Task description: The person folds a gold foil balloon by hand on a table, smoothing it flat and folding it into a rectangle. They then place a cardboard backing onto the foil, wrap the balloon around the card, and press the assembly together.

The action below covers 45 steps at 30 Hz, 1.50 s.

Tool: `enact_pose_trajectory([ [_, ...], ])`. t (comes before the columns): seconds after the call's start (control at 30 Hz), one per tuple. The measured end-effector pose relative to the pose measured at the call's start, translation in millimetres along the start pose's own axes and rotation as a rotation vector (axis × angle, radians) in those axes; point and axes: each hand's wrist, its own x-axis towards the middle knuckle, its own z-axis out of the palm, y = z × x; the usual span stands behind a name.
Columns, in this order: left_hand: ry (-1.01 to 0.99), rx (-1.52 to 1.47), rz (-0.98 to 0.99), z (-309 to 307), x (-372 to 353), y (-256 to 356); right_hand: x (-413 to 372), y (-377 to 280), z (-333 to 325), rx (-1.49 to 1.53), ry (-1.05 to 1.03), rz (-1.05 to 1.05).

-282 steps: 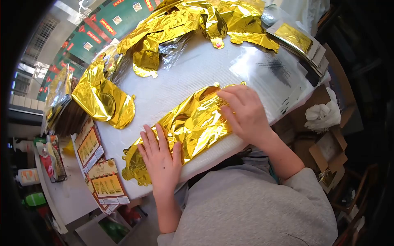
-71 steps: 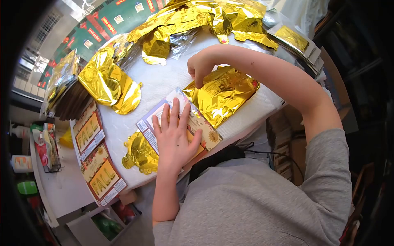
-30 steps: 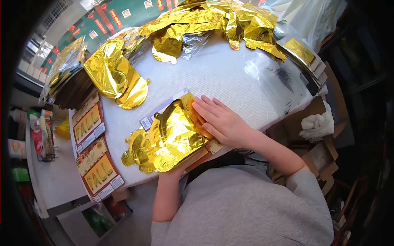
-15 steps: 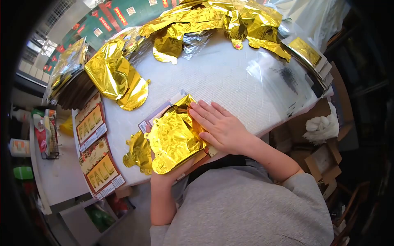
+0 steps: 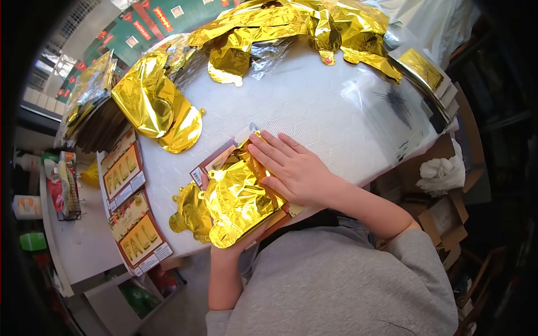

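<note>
Two bare hands work one crumpled, folded gold foil (image 5: 238,196) lying over a printed card (image 5: 196,175) near the counter's (image 5: 297,95) front edge. The right hand (image 5: 294,171) lies flat on the foil's right side, its grip spread, fingers straight and together, pinching nothing. The left hand (image 5: 246,239) is largely hidden beneath the foil, so I cannot tell how closed its grip is.

The foil should be very light, limp and slick (springy at the folds, too), and its thin film probably creases easily. A broad palm on the folds, with support from underneath along the stiffer card, looks safer than tugging the small tabs.

Another gold piece (image 5: 190,210) lies just left, partly under the foil, and might snag. FALL cards (image 5: 141,239) line the left edge; a foil heap (image 5: 252,28) and clear plastic sleeves (image 5: 386,103) sit farther off, out of the way.
</note>
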Motion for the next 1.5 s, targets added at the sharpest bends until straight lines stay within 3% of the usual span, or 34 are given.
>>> enact_pose_trajectory([
  [0.07,-0.011,-0.683,-0.156,10,-2,-1,0,0,-1,0.005,0.003,-0.010],
  [0.2,0.127,-0.944,-0.155,25,-4,-12,1,0,-2,-0.002,-0.023,-0.019],
  [0.27,0.097,-0.224,-0.067,16,-1,-5,1,-1,-3,-0.003,-0.030,-0.023],
  [0.4,0.191,-0.286,-0.007,-10,-8,33,3,-1,-4,-0.027,-0.042,-0.017],
  [0.47,0.315,0.085,0.085,-32,-16,65,1,0,-3,-0.036,-0.035,-0.019],
  [0.67,0.253,0.213,0.041,-18,-32,68,3,0,-1,-0.054,-0.035,-0.018],
  [0.9,0.248,0.206,0.150,-50,-62,93,2,3,5,-0.063,-0.016,-0.025],
  [1.0,0.175,0.173,0.155,-88,-94,108,2,3,8,-0.077,0.033,-0.034],
  [1.07,-0.074,0.093,0.197,-132,-145,107,2,2,9,-0.082,0.072,-0.037],
  [1.13,0.234,-0.003,0.231,-140,-187,97,2,1,8,-0.089,0.080,-0.033],
  [1.2,1.204,-0.061,0.044,-76,-187,101,2,1,9,-0.087,0.060,-0.023],
  [1.27,1.203,-0.164,0.028,-83,-219,42,2,1,8,-0.084,0.039,-0.014],
  [1.3,1.197,-0.271,0.010,-101,-211,41,3,0,8,-0.090,0.035,-0.012],
  [1.37,0.945,0.063,0.044,-109,-143,70,2,1,8,-0.096,0.029,-0.010],
  [1.4,0.837,0.113,-0.037,-104,-117,71,2,1,9,-0.092,0.032,-0.013],
  [1.5,0.661,0.204,-0.146,-61,-66,27,3,0,7,-0.086,0.036,-0.013],
])
